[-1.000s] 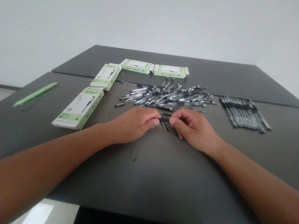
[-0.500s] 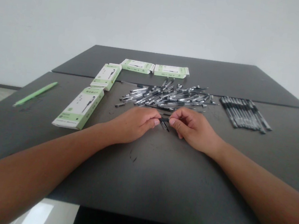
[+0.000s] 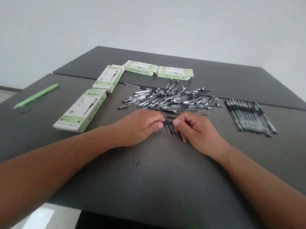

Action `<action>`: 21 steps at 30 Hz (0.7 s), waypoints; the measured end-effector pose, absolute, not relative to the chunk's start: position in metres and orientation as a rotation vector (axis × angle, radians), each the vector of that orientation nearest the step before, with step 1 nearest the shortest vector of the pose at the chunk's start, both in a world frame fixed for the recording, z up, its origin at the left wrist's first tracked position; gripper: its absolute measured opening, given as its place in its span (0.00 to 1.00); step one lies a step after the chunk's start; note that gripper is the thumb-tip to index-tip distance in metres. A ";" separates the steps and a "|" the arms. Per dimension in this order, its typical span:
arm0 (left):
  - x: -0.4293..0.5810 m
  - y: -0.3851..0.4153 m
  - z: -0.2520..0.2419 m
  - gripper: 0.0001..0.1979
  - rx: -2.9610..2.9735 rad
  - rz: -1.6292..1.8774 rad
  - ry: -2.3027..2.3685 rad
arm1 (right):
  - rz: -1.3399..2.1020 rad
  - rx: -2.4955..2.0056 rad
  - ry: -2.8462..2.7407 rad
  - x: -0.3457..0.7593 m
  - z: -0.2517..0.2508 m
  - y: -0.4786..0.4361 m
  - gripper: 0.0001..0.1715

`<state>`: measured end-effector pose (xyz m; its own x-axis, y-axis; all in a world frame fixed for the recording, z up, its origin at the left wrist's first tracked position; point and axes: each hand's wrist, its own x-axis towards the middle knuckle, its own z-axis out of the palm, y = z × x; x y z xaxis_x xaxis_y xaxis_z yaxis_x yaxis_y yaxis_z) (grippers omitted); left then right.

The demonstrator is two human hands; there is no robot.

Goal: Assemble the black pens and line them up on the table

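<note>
Low over the middle of the table, my left hand [image 3: 141,128] is closed with thumb and fingers pinched on one end of a pen [image 3: 168,123]. Only a short dark stretch of this pen shows; the rest is hidden in the fingers. At its other end my right hand [image 3: 196,131] pinches with thumb and forefinger. Just beyond both hands spreads a loose pile of pens and pen parts [image 3: 169,96], clear and black. A few small pen pieces [image 3: 169,130] lie on the table between the hands, partly covered.
A tidy row of clear pens with black grips [image 3: 250,116] lies to the right. Several green and white pen boxes stand at the left and back, the nearest box [image 3: 77,109] beside my left forearm. Far left lies a light green pen [image 3: 36,96] on the dark table [image 3: 149,181].
Both hands keep hold of the pen in nearly the same place. My right hand has dipped very slightly; the pile, row and boxes have not moved.
</note>
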<state>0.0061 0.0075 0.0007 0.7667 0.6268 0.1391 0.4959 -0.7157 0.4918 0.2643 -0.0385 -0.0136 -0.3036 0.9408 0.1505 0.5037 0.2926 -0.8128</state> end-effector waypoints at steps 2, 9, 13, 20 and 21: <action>0.006 0.008 0.000 0.13 2.531 0.413 0.849 | 0.866 -1.290 -1.932 0.264 -0.013 -0.039 0.23; 0.006 0.008 0.000 0.13 2.539 0.415 0.842 | 0.908 -1.274 -1.918 0.267 -0.017 -0.038 0.21; 0.006 0.008 0.000 0.13 2.543 0.412 0.841 | 0.952 -1.249 -1.919 0.268 -0.018 -0.037 0.19; 0.006 0.008 0.000 0.13 2.531 0.416 0.839 | 0.912 -1.274 -1.948 0.267 -0.015 -0.038 0.22; 0.006 0.008 0.001 0.13 2.531 0.418 0.839 | 0.911 -1.274 -1.948 0.267 -0.015 -0.038 0.23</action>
<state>0.0064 0.0078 0.0005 0.7704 0.6212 0.1436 0.4883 -0.7197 0.4936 0.2669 -0.0384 -0.0152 -0.3330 0.9336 0.1324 0.4969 0.2931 -0.8168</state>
